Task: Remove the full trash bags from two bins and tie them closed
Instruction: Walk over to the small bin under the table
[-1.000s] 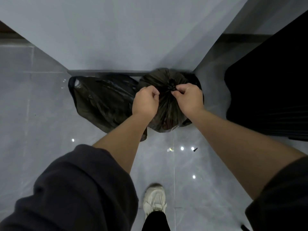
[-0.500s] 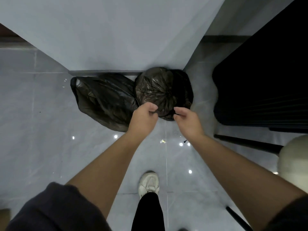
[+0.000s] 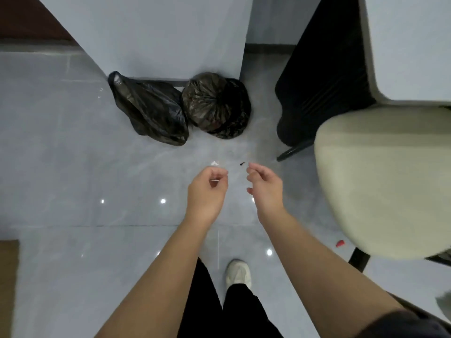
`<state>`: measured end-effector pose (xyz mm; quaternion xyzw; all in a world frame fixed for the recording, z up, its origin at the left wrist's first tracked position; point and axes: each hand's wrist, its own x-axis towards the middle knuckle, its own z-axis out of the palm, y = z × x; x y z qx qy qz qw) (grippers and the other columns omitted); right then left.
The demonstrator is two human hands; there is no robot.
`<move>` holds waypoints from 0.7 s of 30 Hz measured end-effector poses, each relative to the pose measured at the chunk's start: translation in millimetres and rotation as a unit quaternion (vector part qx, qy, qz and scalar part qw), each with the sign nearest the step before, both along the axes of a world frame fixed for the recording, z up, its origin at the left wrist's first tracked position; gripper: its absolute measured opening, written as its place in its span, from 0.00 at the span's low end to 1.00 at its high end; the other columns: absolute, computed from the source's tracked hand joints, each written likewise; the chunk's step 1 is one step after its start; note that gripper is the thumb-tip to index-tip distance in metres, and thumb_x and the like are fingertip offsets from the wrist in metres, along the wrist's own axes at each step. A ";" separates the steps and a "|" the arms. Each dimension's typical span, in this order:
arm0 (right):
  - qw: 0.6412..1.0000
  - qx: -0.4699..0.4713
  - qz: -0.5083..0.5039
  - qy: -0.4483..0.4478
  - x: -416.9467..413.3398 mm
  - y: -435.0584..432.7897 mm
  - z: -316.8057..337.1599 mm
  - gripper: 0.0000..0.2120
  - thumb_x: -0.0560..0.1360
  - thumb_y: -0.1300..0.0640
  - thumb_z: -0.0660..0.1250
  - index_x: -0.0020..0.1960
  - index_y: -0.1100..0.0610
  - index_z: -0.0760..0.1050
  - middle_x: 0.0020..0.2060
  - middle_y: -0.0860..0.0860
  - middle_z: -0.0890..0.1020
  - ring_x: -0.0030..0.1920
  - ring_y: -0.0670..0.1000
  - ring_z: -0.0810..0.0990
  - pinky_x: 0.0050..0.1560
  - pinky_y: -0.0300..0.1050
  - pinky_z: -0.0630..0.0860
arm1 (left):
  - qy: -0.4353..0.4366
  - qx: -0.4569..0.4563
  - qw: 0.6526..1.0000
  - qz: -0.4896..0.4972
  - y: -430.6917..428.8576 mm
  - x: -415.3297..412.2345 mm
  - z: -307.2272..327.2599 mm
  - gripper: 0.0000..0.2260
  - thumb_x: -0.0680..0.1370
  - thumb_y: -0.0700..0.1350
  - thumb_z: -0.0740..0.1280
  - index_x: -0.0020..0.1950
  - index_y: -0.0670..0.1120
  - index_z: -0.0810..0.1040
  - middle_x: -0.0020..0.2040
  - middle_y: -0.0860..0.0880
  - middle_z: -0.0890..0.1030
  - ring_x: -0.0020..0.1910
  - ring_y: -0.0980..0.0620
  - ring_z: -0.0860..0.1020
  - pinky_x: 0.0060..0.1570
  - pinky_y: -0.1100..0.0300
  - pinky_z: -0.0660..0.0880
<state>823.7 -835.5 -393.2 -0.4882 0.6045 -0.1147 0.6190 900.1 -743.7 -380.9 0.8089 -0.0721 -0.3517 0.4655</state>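
Trash bags, 2 of them and both black, sit on the grey tiled floor (image 3: 73, 167) against the foot of a pale wall (image 3: 170, 32). The left bag (image 3: 151, 113) lies slumped on its side, its neck pointing up and to the left. The right bag (image 3: 214, 103) is rounder, its plastic gathered to a puckered centre on top, and it touches the left bag along one side. Both hands hang in the air nearer the camera, well apart from the bags and holding nothing. The left hand (image 3: 207, 191) has its fingers loosely curled with thumb and forefinger near each other; the right hand (image 3: 266, 189) is likewise half curled and empty. A gap of bare floor shows between them. A cream chair seat (image 3: 380, 181) is at the right, and a white shoe (image 3: 238, 274) is below the hands.
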 end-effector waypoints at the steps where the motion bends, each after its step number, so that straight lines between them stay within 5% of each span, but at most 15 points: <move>1: 1.000 0.008 -0.009 -0.004 -16.6 9.4 8.4 0.10 0.77 0.60 0.63 0.57 0.58 0.78 0.48 0.48 0.81 0.48 0.45 0.79 0.58 0.51 0.78 | 0.004 -0.001 1.000 0.009 10.0 -19.2 5.8 0.06 0.76 0.40 0.66 0.46 0.51 0.79 0.44 0.57 0.81 0.42 0.62 0.78 0.40 0.77 0.71; 10: 0.998 0.022 0.031 -0.042 -155.7 65.9 56.4 0.10 0.77 0.60 0.63 0.57 0.56 0.79 0.49 0.46 0.81 0.52 0.48 0.80 0.55 0.50 0.78 | 0.024 -0.012 0.999 0.031 74.0 -174.0 56.8 0.07 0.75 0.39 0.66 0.45 0.51 0.79 0.44 0.53 0.82 0.46 0.52 0.80 0.49 0.62 0.76; 21: 0.991 0.016 0.131 -0.031 -407.9 81.3 103.2 0.08 0.77 0.59 0.63 0.46 0.48 0.78 0.46 0.48 0.82 0.49 0.50 0.80 0.52 0.47 0.77 | 0.046 0.001 0.997 0.069 101.0 -409.4 111.0 0.06 0.75 0.39 0.66 0.46 0.48 0.80 0.42 0.50 0.82 0.40 0.53 0.81 0.47 0.57 0.77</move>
